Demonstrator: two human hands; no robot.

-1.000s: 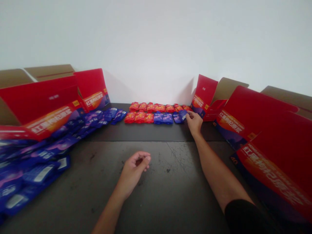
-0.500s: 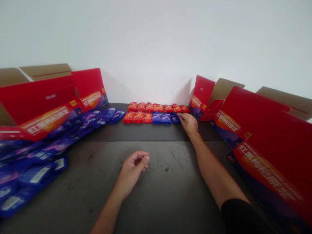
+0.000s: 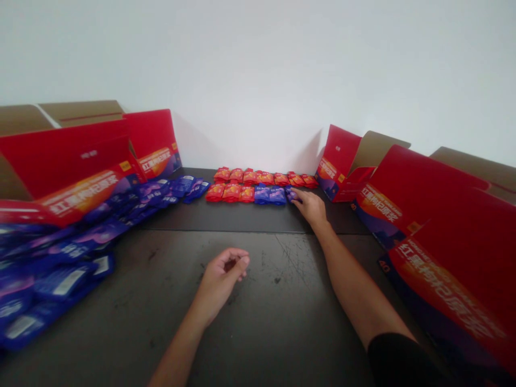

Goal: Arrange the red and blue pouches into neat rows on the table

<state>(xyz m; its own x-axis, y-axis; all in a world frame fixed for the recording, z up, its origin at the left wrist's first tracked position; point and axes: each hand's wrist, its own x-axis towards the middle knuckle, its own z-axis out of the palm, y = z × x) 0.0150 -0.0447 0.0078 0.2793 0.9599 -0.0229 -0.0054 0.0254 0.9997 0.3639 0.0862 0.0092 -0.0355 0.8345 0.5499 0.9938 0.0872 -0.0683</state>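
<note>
My right hand reaches to the far end of the dark table, its fingertips on a blue sachet at the right end of the front row. That row holds red sachets and then blue sachets. Behind it runs a row of red sachets. My left hand rests on the dark table, fingers loosely curled around nothing. A large heap of blue packets lies to its left.
Open red printed cartons with brown cardboard flaps stand along the right side. More red cartons stand on the left, and a white wall rises behind the table. A seam crosses the tabletop.
My right hand has moved left and down, bringing the blue sachet from a raised hold onto the end of the front row. My left hand has stayed in place.
</note>
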